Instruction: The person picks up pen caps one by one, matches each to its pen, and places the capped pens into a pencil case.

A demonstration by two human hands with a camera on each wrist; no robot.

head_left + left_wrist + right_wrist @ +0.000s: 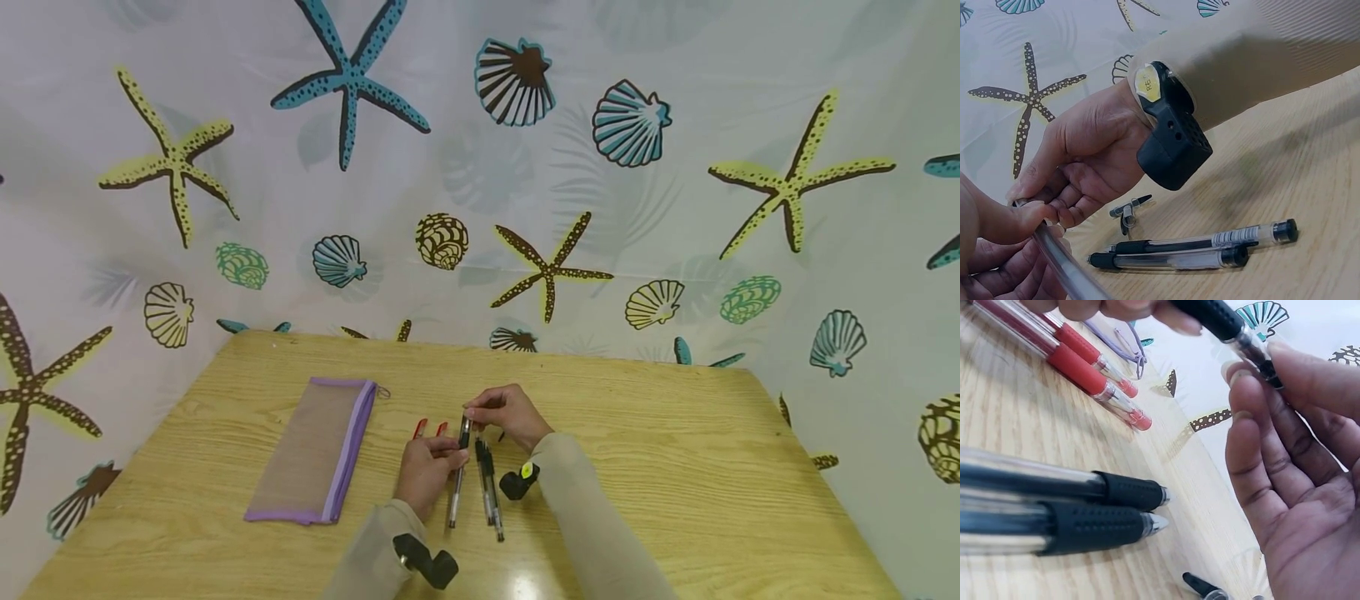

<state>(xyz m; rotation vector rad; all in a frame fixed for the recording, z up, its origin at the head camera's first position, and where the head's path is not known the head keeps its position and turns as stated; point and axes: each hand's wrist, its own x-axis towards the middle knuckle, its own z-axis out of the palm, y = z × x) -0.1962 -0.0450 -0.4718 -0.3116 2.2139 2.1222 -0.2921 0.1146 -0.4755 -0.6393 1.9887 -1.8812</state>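
Pen (455,497) with a black grip is what both hands are busy with, tip end pointing away from the person. Left hand (429,471) has it pinched around the grip, and the right hand (513,417) is pinching the far end between thumb and fingertips, so they're both grasping the same pen. Just right of the left hand, and nearer the person than the right hand's fingers, 2 black pens (1172,259) lie side by side on the table (675,458) with bare tips. 2 red pens (1082,369) poke out past the left hand's fingers, and a purple-edged mesh pouch (311,450) lies on that hand's outer side, apart from it. Near the right hand, down on the table, are some small loose pieces (1127,215), clear and black; I'd take them for caps but wouldn't swear to it. So imo the step in hand is cap business on this 3rd black pen, either pulling it off or pushing it on. Can't tell which, since the right fingers hide most of that end. Either way, next move probably calls for a firm left grip and a straight right-hand motion along the pen, because a skinny round barrel could slip or swing if the right hand goes sideways.
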